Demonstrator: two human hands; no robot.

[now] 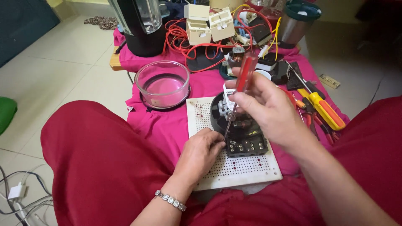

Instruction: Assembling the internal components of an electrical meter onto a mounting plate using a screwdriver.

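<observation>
On the white perforated board (pixel 238 169) that lies across the pink cloth (pixel 167 125), a black electrical part (pixel 243 134) sits between the person's two hands. Right hand (pixel 268 109) has its grip clamped round the clear red handle of a screwdriver (pixel 244 77), the shaft slanting down so the tip meets the block of screw terminals at the part's near edge. Left hand (pixel 201 152) rests on the board with its fingertips pinched together right at the screwdriver tip, touching the terminal block; whether something small is held between them I cannot tell. A bracelet (pixel 169 200) circles that wrist. Just beside the board stands a glass bowl (pixel 162 83). Well behind it are red wires (pixel 184 42), and to the right lies a yellow-and-orange screwdriver (pixel 324 109).
</observation>
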